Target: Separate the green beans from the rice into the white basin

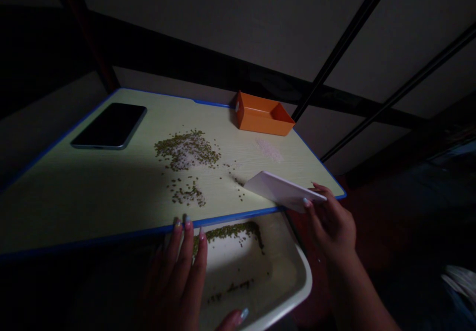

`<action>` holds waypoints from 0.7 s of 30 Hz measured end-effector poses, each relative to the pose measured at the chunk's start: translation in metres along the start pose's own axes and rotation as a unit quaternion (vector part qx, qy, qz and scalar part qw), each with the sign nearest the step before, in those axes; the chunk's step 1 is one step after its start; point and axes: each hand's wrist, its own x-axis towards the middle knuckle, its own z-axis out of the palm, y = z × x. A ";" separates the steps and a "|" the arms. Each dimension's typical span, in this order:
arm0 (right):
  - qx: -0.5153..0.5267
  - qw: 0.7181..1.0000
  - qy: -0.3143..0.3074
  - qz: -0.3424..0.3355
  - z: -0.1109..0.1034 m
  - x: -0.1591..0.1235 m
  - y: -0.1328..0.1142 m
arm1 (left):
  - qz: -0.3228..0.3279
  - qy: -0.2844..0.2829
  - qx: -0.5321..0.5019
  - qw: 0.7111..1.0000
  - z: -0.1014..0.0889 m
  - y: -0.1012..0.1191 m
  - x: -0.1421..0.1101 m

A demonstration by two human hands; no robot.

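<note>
My right hand (332,224) grips a thin white flat board (277,188) between thumb and fingers. The board slants down, its far tip at the tabletop beside a few scattered green beans. My left hand (182,269) holds nothing; its fingers are stretched out with the tips at the table's blue front edge, and its thumb is spread over a white basin (303,281). Along the basin's far side lie many green beans (232,231). On the table sits a pile of small green beans mixed with white grains (188,150), with a smaller scatter (188,192) nearer me.
At the table's back right stands an orange open box (265,117). A small patch of whitish grains (269,150) lies in front of it. A dark-screened phone (110,125) rests on the left of the pale table (126,192). Panelled walls rise behind; the surroundings are dim.
</note>
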 end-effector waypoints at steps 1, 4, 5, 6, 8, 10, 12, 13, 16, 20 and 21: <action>-0.004 1.000 0.003 -0.002 0.000 0.000 0.000 | 0.002 0.002 -0.002 1.000 0.000 0.000 0.000; -0.015 1.000 0.009 0.000 0.001 0.002 0.000 | 0.001 0.005 -0.002 1.000 0.001 0.000 -0.002; -0.016 1.000 0.010 0.003 0.002 0.002 0.001 | -0.001 0.005 -0.003 1.000 0.002 -0.001 -0.002; -0.015 1.000 0.010 0.005 0.002 0.002 0.001 | -0.003 0.006 -0.003 1.000 0.002 -0.001 -0.003; -0.011 1.000 0.013 0.009 0.004 0.001 0.001 | -0.006 0.007 -0.003 1.000 0.002 -0.001 -0.004; -0.004 1.000 0.017 0.015 0.006 -0.001 0.002 | -0.005 0.006 -0.001 1.000 0.001 -0.001 -0.004; 0.009 0.999 0.020 0.026 0.007 -0.004 0.003 | -0.007 0.001 0.003 1.000 0.001 -0.001 -0.004; 0.017 0.999 0.020 0.031 0.007 -0.006 0.004 | -0.005 0.000 0.003 1.000 0.001 -0.002 -0.004; 0.031 0.999 0.009 0.040 0.008 -0.010 0.004 | -0.003 -0.001 0.004 1.000 0.001 -0.002 -0.004; 0.003 0.999 0.015 0.029 0.009 -0.005 0.002 | -0.002 -0.002 -0.003 1.000 0.001 -0.001 -0.004; -0.006 1.000 0.018 0.022 0.009 -0.002 0.001 | -0.003 -0.004 -0.006 1.000 0.001 -0.001 -0.004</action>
